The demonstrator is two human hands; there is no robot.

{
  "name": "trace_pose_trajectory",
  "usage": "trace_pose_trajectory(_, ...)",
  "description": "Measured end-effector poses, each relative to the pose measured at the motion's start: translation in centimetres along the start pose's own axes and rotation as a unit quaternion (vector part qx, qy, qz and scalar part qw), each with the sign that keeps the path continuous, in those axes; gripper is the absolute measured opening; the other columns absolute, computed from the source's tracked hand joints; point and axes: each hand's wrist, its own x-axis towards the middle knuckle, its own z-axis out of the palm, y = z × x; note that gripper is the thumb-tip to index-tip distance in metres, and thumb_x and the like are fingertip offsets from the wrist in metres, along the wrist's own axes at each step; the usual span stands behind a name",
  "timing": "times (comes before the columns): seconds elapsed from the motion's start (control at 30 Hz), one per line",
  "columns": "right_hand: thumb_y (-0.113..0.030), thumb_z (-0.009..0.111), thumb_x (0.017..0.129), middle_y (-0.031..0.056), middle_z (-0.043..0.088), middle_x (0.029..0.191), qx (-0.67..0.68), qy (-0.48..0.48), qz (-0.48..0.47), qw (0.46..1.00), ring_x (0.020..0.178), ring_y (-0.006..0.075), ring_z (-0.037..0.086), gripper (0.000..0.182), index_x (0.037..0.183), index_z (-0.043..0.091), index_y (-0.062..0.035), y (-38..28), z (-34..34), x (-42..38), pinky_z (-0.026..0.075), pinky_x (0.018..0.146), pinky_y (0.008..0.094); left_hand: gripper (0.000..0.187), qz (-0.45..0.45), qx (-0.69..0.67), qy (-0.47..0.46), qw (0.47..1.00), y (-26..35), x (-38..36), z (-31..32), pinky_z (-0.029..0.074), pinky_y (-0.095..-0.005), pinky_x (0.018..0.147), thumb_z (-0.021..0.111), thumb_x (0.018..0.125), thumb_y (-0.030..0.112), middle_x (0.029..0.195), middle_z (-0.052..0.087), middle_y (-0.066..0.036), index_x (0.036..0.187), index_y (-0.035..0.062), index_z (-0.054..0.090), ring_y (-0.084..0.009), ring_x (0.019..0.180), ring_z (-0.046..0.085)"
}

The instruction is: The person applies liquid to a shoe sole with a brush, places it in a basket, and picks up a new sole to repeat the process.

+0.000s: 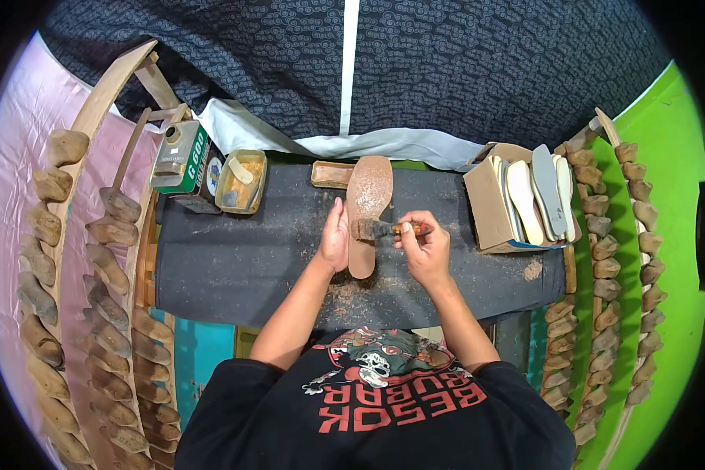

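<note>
A brown shoe sole (370, 188) is held over the dark cloth, its wide end pointing away from me. My left hand (336, 237) grips its left edge, with the fingers partly hidden beneath it. In my right hand (424, 246) is a brush with an orange-patterned handle (412, 229). The brush's dark bristles (364, 229) lie against the narrow middle of the sole. Brown crumbs (348, 296) are scattered on the cloth below.
A cardboard box of insoles (493, 211) stands on the right. On the left are a green can (182, 166) and a tray with a scraper-like piece (240, 200). A small box (329, 175) sits behind the sole. Racks of wooden shoe lasts (43, 223) flank both sides.
</note>
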Motion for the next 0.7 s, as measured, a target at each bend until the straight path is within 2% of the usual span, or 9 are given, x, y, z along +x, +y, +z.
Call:
trace_pose_trajectory(0.07,-0.01,0.057,0.1,0.0051,0.065,0.085,-0.01,0.008,-0.006,1.0,0.069,0.0096,0.065,0.011,0.103,0.06,0.0001,0.3,-0.1,0.7,0.055,0.061,0.0241,0.065,0.001,0.001,0.029,1.0,-0.2,0.0,-0.6,0.055,-0.0368,0.076,0.024,0.103,0.061,0.105,0.067,-0.008,0.134,0.0115,0.053,-0.0199,0.086,0.065)
trace_pose_trajectory(0.13,-0.01,0.057,0.1,0.005,0.066,0.085,-0.014,0.047,-0.015,0.999,0.07,0.0093,0.064,0.012,0.104,0.06,0.0007,0.5,-0.1,2.2,0.055,0.061,0.0244,0.067,-0.034,0.004,-0.101,0.994,-0.9,0.5,-2.3,0.054,-0.0365,0.075,0.023,0.102,0.062,0.106,0.067,-0.008,0.136,0.0125,0.052,-0.02,0.085,0.065)
trace_pose_trajectory(0.23,-0.01,0.057,0.1,0.0055,0.066,0.085,0.009,0.09,-0.03,0.995,0.07,0.0089,0.064,0.012,0.104,0.06,0.0009,-0.1,0.3,4.6,0.055,0.062,0.0245,0.068,-0.043,0.015,-0.1,0.994,-1.6,0.0,-2.0,0.054,-0.0362,0.075,0.022,0.102,0.063,0.106,0.067,-0.009,0.137,0.0119,0.05,-0.0201,0.084,0.064)
trace_pose_trajectory(0.3,-0.009,0.057,0.1,0.0058,0.066,0.085,0.006,0.081,-0.031,0.996,0.071,0.0086,0.064,0.011,0.104,0.06,0.0006,-0.2,0.3,4.5,0.055,0.062,0.0246,0.069,-0.04,0.009,-0.111,0.993,-1.6,-0.2,-2.1,0.054,-0.0358,0.074,0.022,0.101,0.064,0.107,0.067,-0.008,0.138,0.0129,0.049,-0.0201,0.084,0.064)
trace_pose_trajectory(0.43,-0.008,0.057,0.1,0.0049,0.066,0.084,-0.032,-0.001,-0.04,0.999,0.069,0.0086,0.064,0.009,0.103,0.06,0.0001,0.1,0.6,1.7,0.054,0.062,0.0246,0.07,-0.025,0.02,-0.049,0.998,-0.8,-0.7,-2.6,0.054,-0.0363,0.075,0.021,0.1,0.067,0.114,0.066,-0.008,0.14,0.0152,0.047,-0.0209,0.087,0.064)
trace_pose_trajectory(0.5,-0.007,0.06,0.094,0.0052,0.065,0.074,-0.018,-0.012,-0.05,0.999,0.065,0.01,0.061,0.006,0.096,0.062,-0.0024,-0.4,1.1,0.9,0.048,0.061,0.0261,0.071,-0.014,0.041,-0.03,0.999,-0.4,-0.7,-3.2,0.054,-0.0373,0.076,0.021,0.1,0.068,0.118,0.065,-0.008,0.14,0.0156,0.047,-0.0217,0.089,0.064)
trace_pose_trajectory(0.53,-0.007,0.06,0.094,0.0053,0.064,0.073,-0.051,-0.014,-0.06,0.997,0.065,0.0108,0.061,0.006,0.096,0.062,-0.002,-0.8,1.1,1.2,0.049,0.061,0.0269,0.071,-0.017,0.034,-0.047,0.998,-0.4,-0.6,-3.5,0.054,-0.0373,0.076,0.021,0.099,0.068,0.117,0.065,-0.008,0.141,0.0161,0.046,-0.0217,0.089,0.064)
trace_pose_trajectory(0.7,-0.008,0.056,0.1,0.0036,0.064,0.079,-0.04,0.04,-0.057,0.997,0.068,0.008,0.062,0.009,0.1,0.06,0.0003,-0.4,1.8,4.5,0.051,0.061,0.0241,0.073,-0.038,0.007,-0.086,0.996,-0.9,-0.7,-2.9,0.054,-0.0361,0.075,0.022,0.099,0.07,0.112,0.066,-0.006,0.143,0.0174,0.044,-0.0198,0.086,0.063)
